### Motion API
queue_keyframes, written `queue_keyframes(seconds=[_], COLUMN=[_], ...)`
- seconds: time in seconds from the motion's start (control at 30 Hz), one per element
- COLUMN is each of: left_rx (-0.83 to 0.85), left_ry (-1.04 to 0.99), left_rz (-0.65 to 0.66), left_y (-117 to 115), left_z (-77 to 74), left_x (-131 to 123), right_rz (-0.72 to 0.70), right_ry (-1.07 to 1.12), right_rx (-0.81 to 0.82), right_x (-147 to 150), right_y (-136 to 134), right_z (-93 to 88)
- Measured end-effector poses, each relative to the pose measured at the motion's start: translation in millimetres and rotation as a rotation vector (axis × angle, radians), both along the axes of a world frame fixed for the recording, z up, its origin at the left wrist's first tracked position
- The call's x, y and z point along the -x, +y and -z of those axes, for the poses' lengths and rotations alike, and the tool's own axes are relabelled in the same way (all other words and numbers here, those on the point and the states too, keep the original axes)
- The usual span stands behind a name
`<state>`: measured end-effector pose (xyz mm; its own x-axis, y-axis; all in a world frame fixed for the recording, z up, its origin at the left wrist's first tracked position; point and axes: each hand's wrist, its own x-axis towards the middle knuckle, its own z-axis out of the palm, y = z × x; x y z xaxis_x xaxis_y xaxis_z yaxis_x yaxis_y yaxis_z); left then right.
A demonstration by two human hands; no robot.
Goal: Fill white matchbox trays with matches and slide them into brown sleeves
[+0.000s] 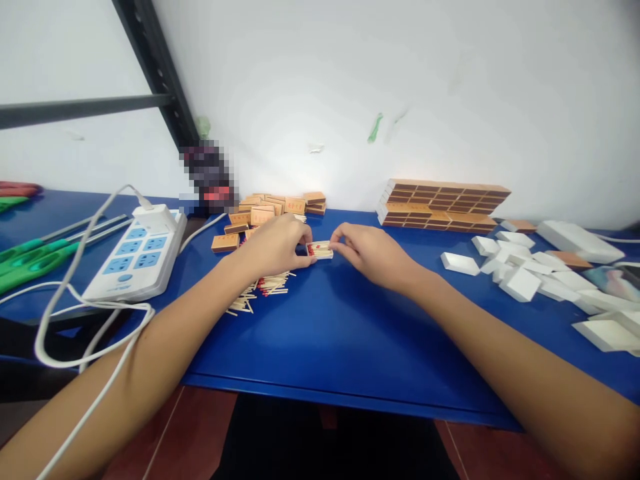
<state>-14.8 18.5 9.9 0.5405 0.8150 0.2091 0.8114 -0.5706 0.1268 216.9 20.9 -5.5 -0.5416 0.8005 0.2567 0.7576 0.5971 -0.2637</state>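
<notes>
A small white matchbox tray [326, 255] with red-tipped matches [320, 247] in it sits between my hands over the blue table. My left hand [280, 245] grips the tray's left end between thumb and fingers. At the tray's right end, the thumb and forefinger of my right hand [367, 252] are pinched on its edge; the other fingers are curled. A heap of loose matches [273, 285] lies below my left hand, which partly hides it. Behind that hand are piled several orange-brown matchbox sleeves [263, 215].
Stacked matchboxes [443, 207] stand against the wall. Several white trays [520, 283] lie scattered at the right on the blue table [340, 347]. At the left are a white power strip [135, 260], a white cable [43, 333] crossing my left forearm, and green-handled tools [37, 263].
</notes>
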Motion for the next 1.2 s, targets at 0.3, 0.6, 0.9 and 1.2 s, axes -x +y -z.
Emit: queue_keyframes(seconds=[0.3, 0.6, 0.9, 1.2], left_rx=[-0.003, 0.012, 0.006, 0.003], left_ry=[-0.012, 0.004, 0.007, 0.01], left_rz=[0.029, -0.032, -0.01, -0.008], left_y=[-1, 3, 1, 2], left_z=[-0.3, 1.3, -0.1, 0.0], left_x=[-1, 3, 2, 2], right_rz=[-0.101, -0.451, -0.323, -0.134], right_ry=[0.108, 0.167, 0.008, -0.063], right_rx=[-0.005, 0.031, 0.243, 0.163], right_x=[6, 51, 54, -2], right_y=[-4, -49, -53, -19], right_z=[6.4, 18.9, 10.6, -14.5])
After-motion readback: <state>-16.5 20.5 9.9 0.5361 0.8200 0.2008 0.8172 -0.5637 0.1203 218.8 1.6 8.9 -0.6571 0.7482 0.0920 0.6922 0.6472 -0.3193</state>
